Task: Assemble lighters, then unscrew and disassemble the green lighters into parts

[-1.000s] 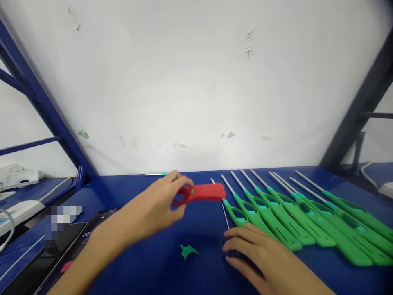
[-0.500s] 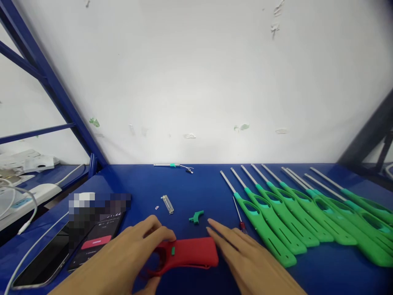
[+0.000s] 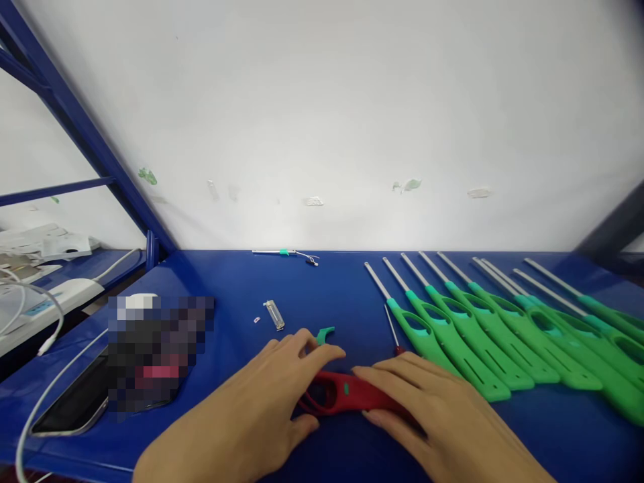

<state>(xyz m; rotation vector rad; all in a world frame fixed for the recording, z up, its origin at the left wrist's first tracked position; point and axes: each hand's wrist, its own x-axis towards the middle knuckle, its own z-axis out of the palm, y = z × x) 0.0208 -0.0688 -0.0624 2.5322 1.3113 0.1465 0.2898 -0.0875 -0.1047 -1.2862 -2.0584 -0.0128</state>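
A red lighter casing (image 3: pixel 347 396) with a trigger loop at its left end and a small green insert lies low over the blue table. My right hand (image 3: pixel 427 402) is closed round its right end, fingers along the top edge and thumb below. At the loop end, my left hand (image 3: pixel 261 402) grips with index finger above and thumb below. Just beyond my left fingers sits a green trigger piece (image 3: pixel 325 333), partly hidden by them. A small clear fuel tank (image 3: pixel 274 315) lies farther back. A screwdriver (image 3: pixel 392 330) is beside my right hand, its handle mostly covered.
Several green lighters (image 3: pixel 467 335) with metal tubes lie side by side at right. A metal tube with wires (image 3: pixel 274 252) rests near the wall. Phones (image 3: pixel 75 396) and a white cable (image 3: pixel 65 376) occupy the left, near a power strip (image 3: pixel 65 302).
Both hands and the red casing have shifted right. My right hand has moved from touching the casing's end to closing round it. My left hand now partly covers the green trigger.
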